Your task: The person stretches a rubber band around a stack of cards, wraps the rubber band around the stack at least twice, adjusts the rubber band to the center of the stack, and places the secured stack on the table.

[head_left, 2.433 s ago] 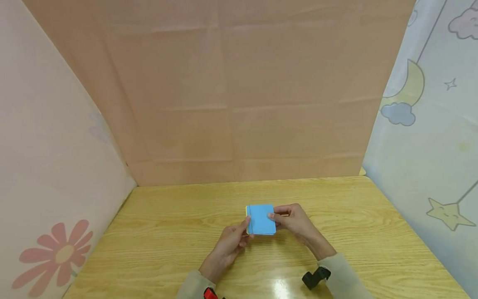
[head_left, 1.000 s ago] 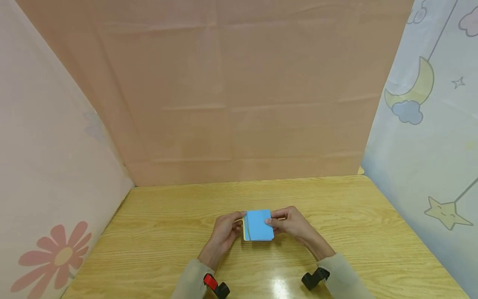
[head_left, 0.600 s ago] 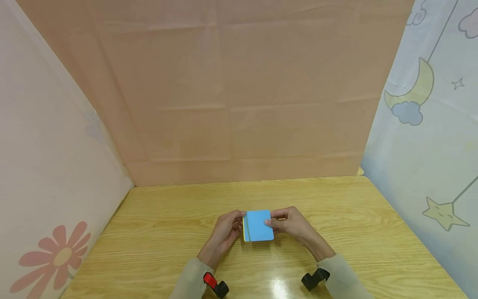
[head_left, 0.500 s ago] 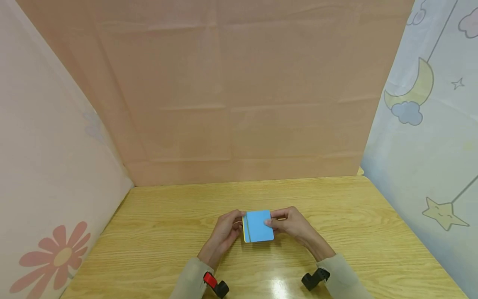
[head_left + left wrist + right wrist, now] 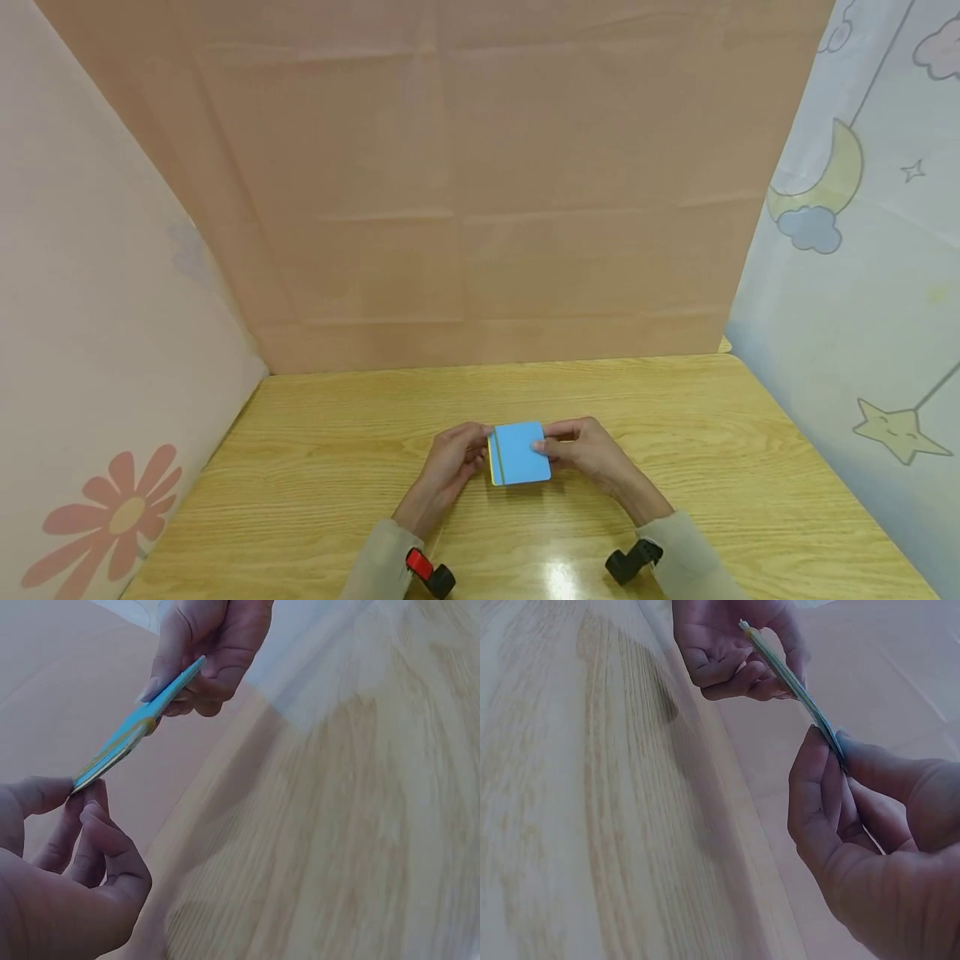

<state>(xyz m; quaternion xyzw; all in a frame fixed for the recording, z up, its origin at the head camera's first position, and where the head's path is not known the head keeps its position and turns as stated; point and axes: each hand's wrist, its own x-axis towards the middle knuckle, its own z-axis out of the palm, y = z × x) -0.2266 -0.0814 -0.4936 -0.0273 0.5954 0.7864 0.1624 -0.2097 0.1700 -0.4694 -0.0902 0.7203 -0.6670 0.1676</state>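
A thin square stack of cards (image 5: 525,454), blue on top with a yellow edge showing at the left, is held above the table. A rubber band (image 5: 499,458) runs around it near its left side, slightly slanted. My right hand (image 5: 592,450) pinches the right edge, thumb on the blue face and fingers behind. At the upper left corner, my left hand (image 5: 450,462) pinches the stack between thumb and fingertips. The left wrist view shows the stack (image 5: 139,724) nearly edge-on, with the yellowish band crossing it. Layers show along the edge of the stack (image 5: 799,690) in the right wrist view.
The wooden table (image 5: 337,433) spreads out beneath both hands. A brown sheet (image 5: 465,208) stands behind it, with pale printed panels at the left (image 5: 135,250) and right (image 5: 840,333). Both wrists wear black camera mounts, the left one (image 5: 431,573) partly red.
My left hand has shifted from the lower left of the stack to its upper left corner. The stack has come slightly nearer and leftward, and the band slants more. My right hand keeps its pinch.
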